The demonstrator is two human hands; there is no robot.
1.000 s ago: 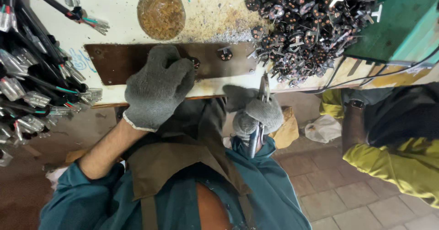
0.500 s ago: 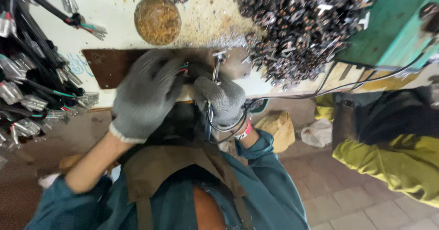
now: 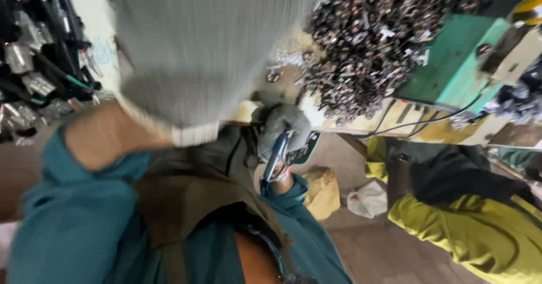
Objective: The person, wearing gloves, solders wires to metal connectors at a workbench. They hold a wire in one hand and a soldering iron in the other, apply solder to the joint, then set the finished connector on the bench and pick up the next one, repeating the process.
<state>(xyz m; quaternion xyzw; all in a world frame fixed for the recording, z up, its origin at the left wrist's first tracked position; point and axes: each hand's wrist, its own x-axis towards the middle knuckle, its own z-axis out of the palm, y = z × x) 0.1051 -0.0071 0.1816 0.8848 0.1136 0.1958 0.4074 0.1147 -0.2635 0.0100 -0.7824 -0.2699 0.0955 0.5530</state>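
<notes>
Metal tool (image 3: 275,158) inside right hand (image 3: 282,129)

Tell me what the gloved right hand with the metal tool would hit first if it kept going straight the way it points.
Most likely the front edge of the workbench just ahead of the right hand, then the heap of small metal parts beyond. Depth is unclear and the frame is blurred, so this is a guess.

Two gloved hands are showing: the left hand (image 3: 209,52), one big grey blur filling the upper middle of the frame, and the right hand (image 3: 280,127) at centre, gripping one metal tool (image 3: 275,158). One heap of small metal parts (image 3: 384,35), too many to count, is lying at upper right. One person in yellow (image 3: 480,227) is sitting at lower right.
</notes>
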